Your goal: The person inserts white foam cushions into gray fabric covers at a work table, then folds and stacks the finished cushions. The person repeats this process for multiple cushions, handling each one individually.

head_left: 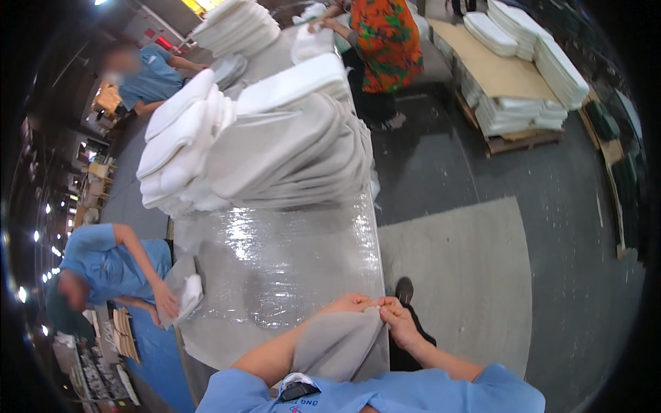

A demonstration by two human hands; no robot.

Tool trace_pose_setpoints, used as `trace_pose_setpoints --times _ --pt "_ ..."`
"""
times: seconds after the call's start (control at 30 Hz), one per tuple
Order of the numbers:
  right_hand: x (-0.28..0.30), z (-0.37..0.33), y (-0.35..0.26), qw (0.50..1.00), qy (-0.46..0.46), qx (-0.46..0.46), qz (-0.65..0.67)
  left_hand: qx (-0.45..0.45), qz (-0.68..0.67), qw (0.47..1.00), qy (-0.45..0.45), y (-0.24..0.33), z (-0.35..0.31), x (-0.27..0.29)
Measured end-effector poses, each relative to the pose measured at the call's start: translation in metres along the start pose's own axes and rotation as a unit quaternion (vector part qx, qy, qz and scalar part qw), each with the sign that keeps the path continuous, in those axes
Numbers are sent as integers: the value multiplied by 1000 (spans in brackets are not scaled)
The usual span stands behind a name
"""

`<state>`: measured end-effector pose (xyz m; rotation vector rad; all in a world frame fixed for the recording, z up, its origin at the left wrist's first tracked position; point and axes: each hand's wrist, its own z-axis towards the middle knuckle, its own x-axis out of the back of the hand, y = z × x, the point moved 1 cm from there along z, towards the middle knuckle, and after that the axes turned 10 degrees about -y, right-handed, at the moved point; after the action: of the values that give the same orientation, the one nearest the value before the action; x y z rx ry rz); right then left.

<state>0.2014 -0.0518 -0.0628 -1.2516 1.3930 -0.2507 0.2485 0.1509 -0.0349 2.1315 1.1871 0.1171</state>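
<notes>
Currently grey fabric cover [341, 344] sits at lower centre, at the desk [275, 275] edge; left hand [351, 303] and right hand [396, 320] both pinch its top hem. Looks soft, light, floppy, so best held at the hem corners. Stacked white and grey pads [261, 144] lie upper centre.

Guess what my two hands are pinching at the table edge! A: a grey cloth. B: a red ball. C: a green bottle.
A: the left hand and right hand both pinch the top edge of a grey cloth beside the table.
</notes>
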Motion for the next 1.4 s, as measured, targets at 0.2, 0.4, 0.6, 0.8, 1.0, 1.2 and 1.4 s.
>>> trace_pose_setpoints --times 0.2,0.4,0.6,0.8,1.0,1.2,1.4 --pt "8 5 16 973 4 -39 -227 -72 57 993 72 -34 21 1" --pt "10 -55 6 902 70 32 -426 -192 237 949 81 -56 45 -38" --pt "17 -72 7 916 204 2 -345 -129 329 926 130 -2 22 -66" --pt "12 -73 20 954 251 -50 -154 -119 282 945 116 21 11 -71" --pt "1 -60 19 963 255 -86 -25 -86 330 940 27 31 15 -60" --pt "3 -38 24 937 307 -131 105 -140 324 934 48 28 21 -66" --pt "18 -19 35 923 317 -218 5 -143 327 929 93 20 32 -66"
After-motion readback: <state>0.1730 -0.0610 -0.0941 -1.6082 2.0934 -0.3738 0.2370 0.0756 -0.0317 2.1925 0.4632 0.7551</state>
